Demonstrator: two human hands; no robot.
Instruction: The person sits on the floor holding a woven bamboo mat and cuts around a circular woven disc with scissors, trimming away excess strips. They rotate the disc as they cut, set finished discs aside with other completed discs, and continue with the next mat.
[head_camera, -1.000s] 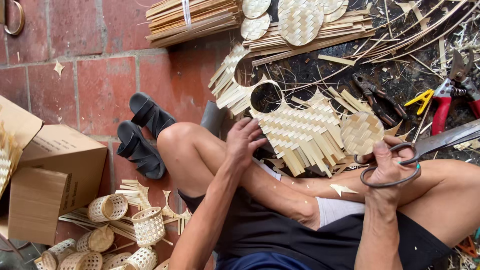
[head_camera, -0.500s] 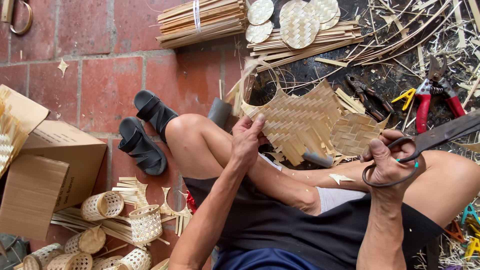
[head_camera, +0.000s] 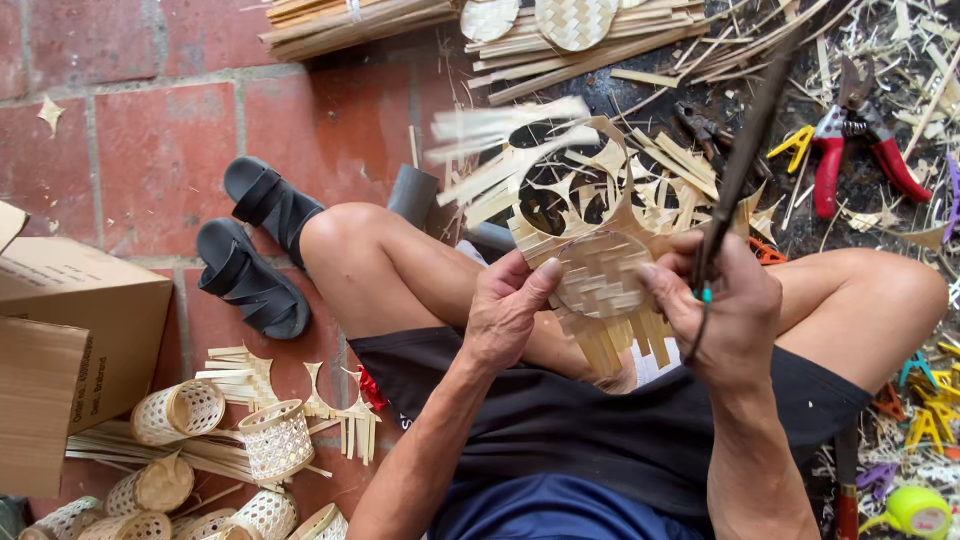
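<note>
Over the lap, left hand (head_camera: 510, 310) and right hand (head_camera: 725, 305), each grip pinching the woven bamboo disc (head_camera: 600, 275), scissors (head_camera: 735, 170) in the right.

Woven mat (head_camera: 590, 210): pale bamboo, round holes cut out, loose strip ends, held above the lap.
Disc (head_camera: 603, 274): round, woven, partly cut.
Scissors (head_camera: 735, 170): dark, upright.

Woven bamboo mat (head_camera: 603, 275), matt and rough; dark metal scissors (head_camera: 735, 170); brick floor (head_camera: 150, 140), matt red; cardboard box (head_camera: 85, 330).

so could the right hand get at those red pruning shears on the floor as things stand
Probably not freely: the right hand already grips scissors and pinches the woven bamboo disc. The red shears lie uncovered beyond the knee.
</note>
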